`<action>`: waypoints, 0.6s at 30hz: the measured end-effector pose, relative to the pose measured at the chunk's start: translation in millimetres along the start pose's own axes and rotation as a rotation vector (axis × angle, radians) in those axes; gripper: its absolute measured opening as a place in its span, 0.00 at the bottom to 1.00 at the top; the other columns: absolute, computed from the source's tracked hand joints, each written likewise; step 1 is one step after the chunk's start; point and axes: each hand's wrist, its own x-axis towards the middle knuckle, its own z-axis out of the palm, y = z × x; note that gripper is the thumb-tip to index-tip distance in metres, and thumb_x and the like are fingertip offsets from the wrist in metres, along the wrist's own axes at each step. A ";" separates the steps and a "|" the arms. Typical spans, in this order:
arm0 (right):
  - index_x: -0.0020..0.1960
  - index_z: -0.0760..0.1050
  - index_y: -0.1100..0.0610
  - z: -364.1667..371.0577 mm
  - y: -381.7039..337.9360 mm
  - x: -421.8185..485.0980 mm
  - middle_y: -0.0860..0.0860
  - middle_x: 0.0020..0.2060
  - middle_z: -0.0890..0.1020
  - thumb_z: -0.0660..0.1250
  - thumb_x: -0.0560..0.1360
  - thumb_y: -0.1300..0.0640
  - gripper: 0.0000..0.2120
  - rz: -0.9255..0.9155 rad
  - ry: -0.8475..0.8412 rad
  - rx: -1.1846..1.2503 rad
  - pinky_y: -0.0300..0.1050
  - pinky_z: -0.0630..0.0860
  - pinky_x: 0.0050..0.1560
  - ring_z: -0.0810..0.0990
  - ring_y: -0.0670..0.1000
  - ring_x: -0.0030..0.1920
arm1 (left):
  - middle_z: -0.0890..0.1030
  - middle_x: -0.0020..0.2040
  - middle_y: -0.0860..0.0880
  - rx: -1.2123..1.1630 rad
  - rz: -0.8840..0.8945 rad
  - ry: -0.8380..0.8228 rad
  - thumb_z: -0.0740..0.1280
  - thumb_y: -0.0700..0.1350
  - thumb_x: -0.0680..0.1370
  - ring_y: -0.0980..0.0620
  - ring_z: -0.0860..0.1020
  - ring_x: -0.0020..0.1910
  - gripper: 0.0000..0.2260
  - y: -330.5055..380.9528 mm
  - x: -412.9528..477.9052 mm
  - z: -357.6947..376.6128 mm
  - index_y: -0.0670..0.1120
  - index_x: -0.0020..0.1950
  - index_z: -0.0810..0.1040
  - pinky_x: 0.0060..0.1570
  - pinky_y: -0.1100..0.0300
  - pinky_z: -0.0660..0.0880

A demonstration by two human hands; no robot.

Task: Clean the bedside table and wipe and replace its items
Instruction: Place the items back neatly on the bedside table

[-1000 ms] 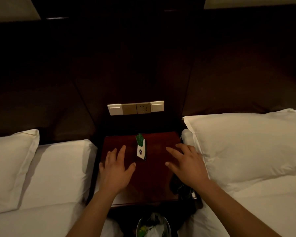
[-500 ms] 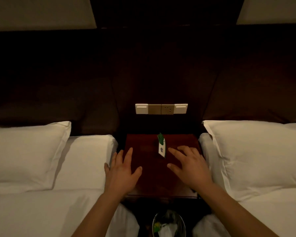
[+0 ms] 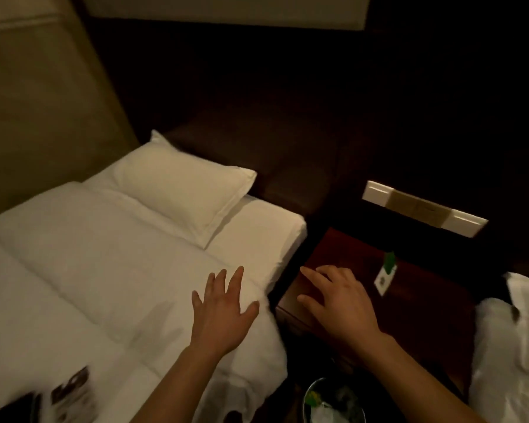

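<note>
Wiping needed the card (image 3: 384,277) lifted first; our left hand (image 3: 223,312) beside the bedside table (image 3: 348,248) and right hand (image 3: 342,303) above it were spread, empty.

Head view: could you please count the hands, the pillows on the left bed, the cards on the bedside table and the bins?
Hands (left hand, right hand): 2
Pillows: 1
Cards: 1
Bins: 1
Total: 5

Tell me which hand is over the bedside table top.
The right hand, open above the dark wooden bedside table. The left hand is over the white bed beside it instead.
</note>
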 end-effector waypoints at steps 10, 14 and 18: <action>0.73 0.62 0.39 38.6 -111.4 7.0 0.45 0.64 0.75 0.56 0.74 0.32 0.29 -0.365 -0.112 0.082 0.48 0.73 0.58 0.71 0.51 0.63 | 0.49 0.82 0.47 -0.030 -0.371 0.080 0.53 0.67 0.78 0.45 0.45 0.81 0.34 -96.2 -92.2 -7.9 0.59 0.80 0.44 0.76 0.37 0.47; 0.74 0.60 0.40 53.0 -168.0 12.6 0.45 0.65 0.74 0.56 0.76 0.33 0.29 -0.477 -0.157 0.102 0.47 0.73 0.58 0.70 0.51 0.64 | 0.50 0.82 0.46 -0.044 -0.469 0.123 0.54 0.66 0.78 0.45 0.46 0.81 0.34 -144.6 -116.6 -18.0 0.58 0.81 0.44 0.76 0.39 0.47; 0.75 0.60 0.42 78.2 -229.1 14.3 0.44 0.65 0.74 0.55 0.76 0.33 0.30 -0.557 -0.202 0.106 0.45 0.71 0.57 0.70 0.50 0.64 | 0.51 0.82 0.46 -0.084 -0.553 0.141 0.55 0.66 0.78 0.45 0.49 0.80 0.35 -201.4 -143.1 -20.6 0.58 0.81 0.45 0.77 0.42 0.52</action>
